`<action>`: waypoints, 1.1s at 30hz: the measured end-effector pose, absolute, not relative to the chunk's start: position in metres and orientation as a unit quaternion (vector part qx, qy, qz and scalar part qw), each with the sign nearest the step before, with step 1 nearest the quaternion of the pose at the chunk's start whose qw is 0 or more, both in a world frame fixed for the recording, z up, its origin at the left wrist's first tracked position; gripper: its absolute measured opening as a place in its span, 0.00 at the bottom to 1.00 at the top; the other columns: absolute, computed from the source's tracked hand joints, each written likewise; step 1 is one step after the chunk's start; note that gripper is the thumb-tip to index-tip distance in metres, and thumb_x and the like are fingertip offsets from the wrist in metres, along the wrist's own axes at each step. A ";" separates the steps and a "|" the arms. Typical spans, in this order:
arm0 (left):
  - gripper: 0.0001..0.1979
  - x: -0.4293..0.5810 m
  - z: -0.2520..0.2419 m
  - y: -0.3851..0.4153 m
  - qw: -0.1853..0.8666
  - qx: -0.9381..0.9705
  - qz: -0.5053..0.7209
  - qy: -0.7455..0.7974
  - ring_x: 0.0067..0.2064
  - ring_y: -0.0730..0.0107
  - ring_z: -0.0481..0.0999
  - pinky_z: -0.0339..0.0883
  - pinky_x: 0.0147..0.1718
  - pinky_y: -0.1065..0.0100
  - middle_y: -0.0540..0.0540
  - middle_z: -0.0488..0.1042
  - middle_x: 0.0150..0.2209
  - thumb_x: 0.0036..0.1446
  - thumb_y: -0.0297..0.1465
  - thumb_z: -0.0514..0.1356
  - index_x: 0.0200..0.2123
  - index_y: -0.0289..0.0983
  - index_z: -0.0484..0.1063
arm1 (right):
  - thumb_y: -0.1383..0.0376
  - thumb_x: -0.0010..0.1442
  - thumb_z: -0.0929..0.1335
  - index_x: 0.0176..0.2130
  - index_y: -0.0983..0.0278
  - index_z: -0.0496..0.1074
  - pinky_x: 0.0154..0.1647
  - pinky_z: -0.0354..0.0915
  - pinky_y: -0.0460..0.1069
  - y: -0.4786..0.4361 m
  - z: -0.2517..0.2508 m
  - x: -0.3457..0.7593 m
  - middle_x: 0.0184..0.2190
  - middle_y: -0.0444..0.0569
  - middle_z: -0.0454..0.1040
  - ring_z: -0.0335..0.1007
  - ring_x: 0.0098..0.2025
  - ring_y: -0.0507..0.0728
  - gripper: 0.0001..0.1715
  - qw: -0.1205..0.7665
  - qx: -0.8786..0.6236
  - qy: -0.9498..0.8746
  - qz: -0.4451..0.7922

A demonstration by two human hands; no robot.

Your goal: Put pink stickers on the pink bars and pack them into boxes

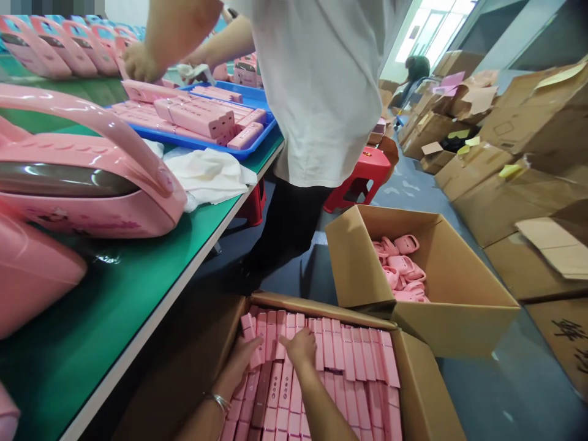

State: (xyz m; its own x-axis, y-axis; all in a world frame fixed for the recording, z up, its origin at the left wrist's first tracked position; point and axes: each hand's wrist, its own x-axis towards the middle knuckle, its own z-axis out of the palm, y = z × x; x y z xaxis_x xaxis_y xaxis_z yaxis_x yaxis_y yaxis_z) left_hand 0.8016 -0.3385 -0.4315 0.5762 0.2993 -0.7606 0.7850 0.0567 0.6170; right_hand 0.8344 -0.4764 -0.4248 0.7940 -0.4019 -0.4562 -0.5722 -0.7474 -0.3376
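Rows of pink plastic bars [326, 343] fill an open cardboard box [422, 380] on the floor below me. My left hand [245, 355], with a silver bracelet at the wrist, reaches in at the box's left side, against the end bars of the upper row. My right hand [301, 349] lies over the same row a little further right, its thumb spread and the other fingers curled on the bar tops. Several bars stand between my two hands, which appear to press on this group from both sides.
A green table [138, 288] with pink handled cases [92, 177] and a blue tray [250, 147] of bars stands left. A person in a white shirt [316, 92] stands ahead. Another open box [459, 324] of pink parts [402, 266], a red stool [367, 174] and stacked cartons [528, 190] are right.
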 end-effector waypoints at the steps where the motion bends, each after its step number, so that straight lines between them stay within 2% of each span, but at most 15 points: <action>1: 0.10 0.798 -0.429 -0.337 0.606 0.649 -0.219 0.406 0.29 0.73 0.72 0.69 0.27 0.68 0.49 0.71 0.32 0.58 0.34 0.57 0.40 0.33 0.69 | 0.58 0.58 0.68 0.48 0.67 0.67 0.51 0.62 0.61 -0.478 -0.428 0.832 0.50 0.53 0.68 0.65 0.51 0.62 0.21 0.249 -0.914 0.261 0.186; 8: 0.11 0.789 -0.426 -0.321 0.637 0.621 -0.277 0.364 0.28 0.73 0.73 0.69 0.30 0.66 0.50 0.73 0.28 0.58 0.36 0.58 0.33 0.32 0.70 | 0.61 0.58 0.68 0.44 0.66 0.69 0.44 0.67 0.56 -0.488 -0.442 0.817 0.43 0.49 0.72 0.70 0.42 0.57 0.15 0.407 -0.865 0.198 0.215; 11: 0.11 0.793 -0.428 -0.316 0.642 0.610 -0.285 0.367 0.30 0.72 0.73 0.70 0.31 0.65 0.50 0.73 0.29 0.57 0.35 0.58 0.32 0.32 0.71 | 0.62 0.58 0.68 0.41 0.66 0.70 0.44 0.67 0.56 -0.487 -0.444 0.822 0.41 0.48 0.72 0.70 0.42 0.56 0.12 0.460 -0.845 0.171 0.210; 15: 0.10 0.794 -0.428 -0.316 0.669 0.588 -0.269 0.366 0.32 0.71 0.74 0.70 0.34 0.64 0.49 0.74 0.30 0.57 0.34 0.58 0.33 0.32 0.71 | 0.63 0.59 0.68 0.44 0.67 0.68 0.43 0.68 0.56 -0.492 -0.445 0.835 0.41 0.48 0.72 0.70 0.41 0.56 0.13 0.518 -0.805 0.169 0.234; 19: 0.10 0.792 -0.426 -0.326 0.699 0.563 -0.241 0.369 0.33 0.71 0.74 0.70 0.35 0.63 0.48 0.74 0.32 0.59 0.34 0.56 0.35 0.32 0.70 | 0.61 0.60 0.67 0.41 0.67 0.70 0.40 0.70 0.54 -0.501 -0.444 0.836 0.38 0.47 0.74 0.72 0.37 0.54 0.12 0.596 -0.733 0.148 0.294; 22: 0.09 0.797 -0.425 -0.335 0.714 0.557 -0.239 0.350 0.36 0.69 0.75 0.70 0.38 0.61 0.47 0.74 0.34 0.58 0.32 0.57 0.37 0.32 0.71 | 0.60 0.61 0.66 0.42 0.67 0.70 0.40 0.70 0.54 -0.493 -0.440 0.829 0.39 0.48 0.75 0.73 0.38 0.54 0.13 0.642 -0.693 0.147 0.292; 27: 0.10 0.814 -0.426 -0.334 0.684 0.591 -0.243 0.352 0.31 0.71 0.73 0.69 0.34 0.63 0.50 0.73 0.29 0.58 0.35 0.58 0.33 0.33 0.70 | 0.62 0.59 0.67 0.44 0.66 0.69 0.45 0.67 0.57 -0.470 -0.434 0.830 0.40 0.48 0.74 0.71 0.41 0.56 0.14 0.671 -0.689 0.158 0.226; 33: 0.09 0.808 -0.426 -0.322 0.662 0.608 -0.270 0.345 0.30 0.71 0.73 0.69 0.33 0.64 0.51 0.72 0.28 0.57 0.34 0.59 0.31 0.33 0.70 | 0.62 0.59 0.68 0.42 0.67 0.70 0.43 0.67 0.56 -0.464 -0.443 0.820 0.39 0.47 0.73 0.71 0.40 0.55 0.12 0.673 -0.690 0.191 0.188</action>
